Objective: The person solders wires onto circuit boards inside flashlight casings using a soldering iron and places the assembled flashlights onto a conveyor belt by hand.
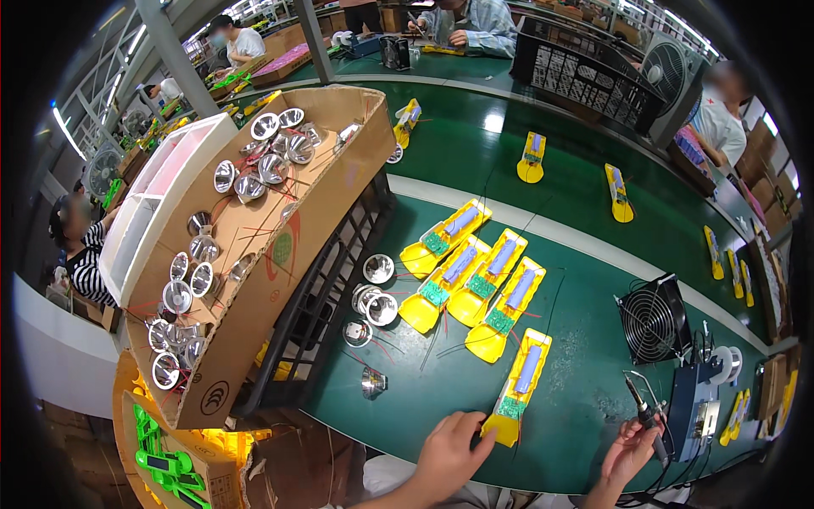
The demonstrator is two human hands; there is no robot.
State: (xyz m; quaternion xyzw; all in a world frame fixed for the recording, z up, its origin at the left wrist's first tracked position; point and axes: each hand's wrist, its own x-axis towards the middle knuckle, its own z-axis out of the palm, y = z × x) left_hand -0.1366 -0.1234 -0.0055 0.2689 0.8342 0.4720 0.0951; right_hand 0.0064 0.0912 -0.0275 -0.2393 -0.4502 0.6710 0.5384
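Note:
My left hand (454, 454) is at the table's near edge, its thumb and fingers closed on the wide end of a yellow plastic housing (503, 430). That housing holds a purple cylindrical battery (529, 368) and a green circuit board (511, 407), with thin wires trailing from it. In my right hand (627, 454) is a soldering iron (646, 417), gripped by its handle, its tip pointing up and away from the housing. Several similar yellow housings (479, 286) lie side by side just beyond. Silver reflector cups (381, 309) with red wires sit to their left.
A cardboard box (280, 263) of reflector cups rests on a black crate (326, 288) at left. At right stand a black fan (653, 321), a soldering station (697, 407) and a solder spool (726, 365). Beyond runs a green conveyor (475, 140) carrying yellow housings. Other people work farther off.

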